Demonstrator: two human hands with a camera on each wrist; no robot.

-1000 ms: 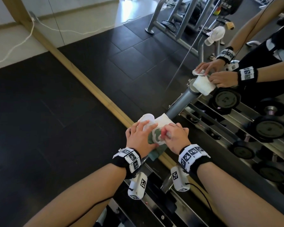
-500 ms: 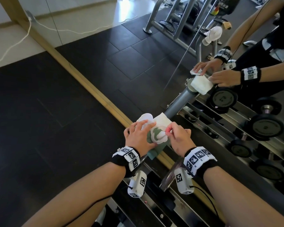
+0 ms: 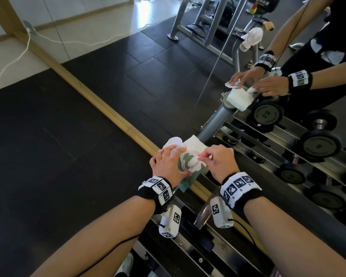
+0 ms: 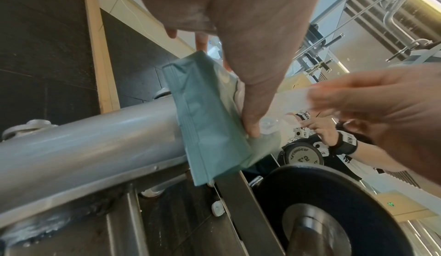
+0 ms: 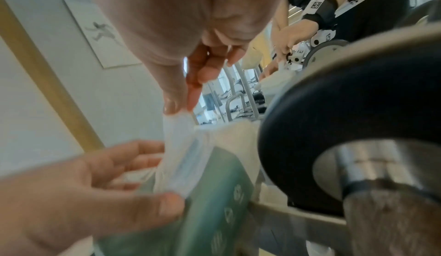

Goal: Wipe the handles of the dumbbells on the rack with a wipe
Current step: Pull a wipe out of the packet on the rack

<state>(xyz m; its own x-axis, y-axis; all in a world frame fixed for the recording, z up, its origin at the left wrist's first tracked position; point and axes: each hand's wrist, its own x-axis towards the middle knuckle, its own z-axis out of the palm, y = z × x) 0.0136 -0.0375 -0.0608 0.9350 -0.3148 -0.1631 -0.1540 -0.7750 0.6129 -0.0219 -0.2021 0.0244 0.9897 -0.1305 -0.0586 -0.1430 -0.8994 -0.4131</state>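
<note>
A green wipe pack [image 3: 188,169] lies on the end of the rack's grey tube [image 4: 83,146], close to the mirror. My left hand [image 3: 167,163] holds the pack, its thumb pressed on the side of the pack [image 4: 210,120]. My right hand [image 3: 218,160] pinches a white wipe [image 5: 177,128] between thumb and forefinger at the opening of the pack [image 5: 214,194]; the sheet stands up out of it. A dumbbell [image 5: 358,120] with a steel handle [image 5: 393,199] sits on the rack just right of the pack. In the head view my right wrist hides most of that dumbbell's handle [image 3: 203,213].
A wood-framed mirror [image 3: 108,108] stands right behind the rack and reflects my hands and several black dumbbells [image 3: 319,145] on steel rails. The rack's rails [image 3: 188,256] run below my forearms. Black rubber floor [image 3: 48,156] spreads to the left.
My right hand went from resting curled on the pack to pinching the wipe at its opening and drawing it up. My left hand stayed on the pack.
</note>
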